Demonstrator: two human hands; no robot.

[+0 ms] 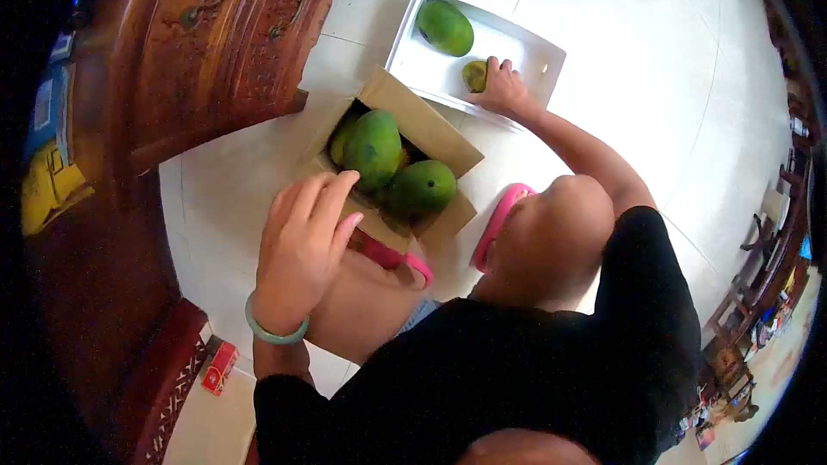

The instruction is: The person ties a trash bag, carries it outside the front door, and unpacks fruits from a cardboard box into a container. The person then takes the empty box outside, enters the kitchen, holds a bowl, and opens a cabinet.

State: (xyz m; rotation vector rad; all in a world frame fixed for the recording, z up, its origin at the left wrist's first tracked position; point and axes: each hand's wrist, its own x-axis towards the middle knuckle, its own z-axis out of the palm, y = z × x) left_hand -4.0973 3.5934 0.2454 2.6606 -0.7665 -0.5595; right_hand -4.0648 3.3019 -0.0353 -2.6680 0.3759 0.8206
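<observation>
Head view: right arm reaches forward from the right, elbow bent. Right hand (504,90) is palm-down over the near side of a white tray (527,39). Its fingers curve at the right side of a yellow-green fruit (474,77), thumb on the near side; they appear to touch it, but cannot tell whether they clamp it. Fruit lies in the tray; a green mango (445,27) rests apart from it at the far left end.

Left hand (301,245), wrist ringed by a pale green bracelet (274,334), is raised, back upward, at the near-left side of a cardboard box (441,127). Fingers lie close together, slightly bent; thumb apart, grasping nothing. Large mangoes (372,151) sit in the box, near the fingertips.
</observation>
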